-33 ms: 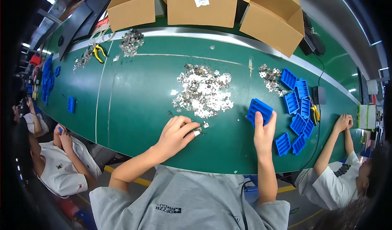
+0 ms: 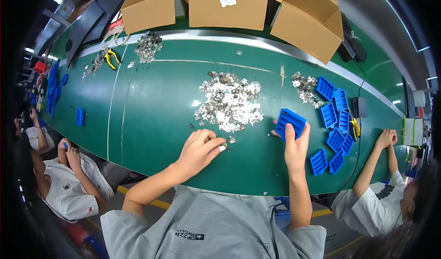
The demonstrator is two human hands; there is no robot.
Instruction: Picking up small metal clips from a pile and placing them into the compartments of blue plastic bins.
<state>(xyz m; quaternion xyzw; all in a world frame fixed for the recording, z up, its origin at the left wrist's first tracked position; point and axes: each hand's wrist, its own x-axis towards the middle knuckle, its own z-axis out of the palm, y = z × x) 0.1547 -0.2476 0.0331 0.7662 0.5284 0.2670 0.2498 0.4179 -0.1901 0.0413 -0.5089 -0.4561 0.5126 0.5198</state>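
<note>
My left hand is closed in a pinch at the near edge of a heap of small silvery metal clips. Its fingertips are on a small metal clip, partly hidden by the fingers; something white shows at the thumb tip. My right hand grips a blue slotted plastic tray, right of the heap and above the table. The thumb lies on the tray's near edge, and fingertips show past its left side. Whether any clips sit in its slots I cannot tell.
More blue trays lie to the right, beside yellow-handled pliers and a smaller clip pile. Other pliers lie far left. Cardboard boxes line the back of the green table. Co-workers sit on both sides.
The blue tray in my right hand has shifted slightly up and tilted, and fingertips now show at its left side. My left hand stays almost in place.
</note>
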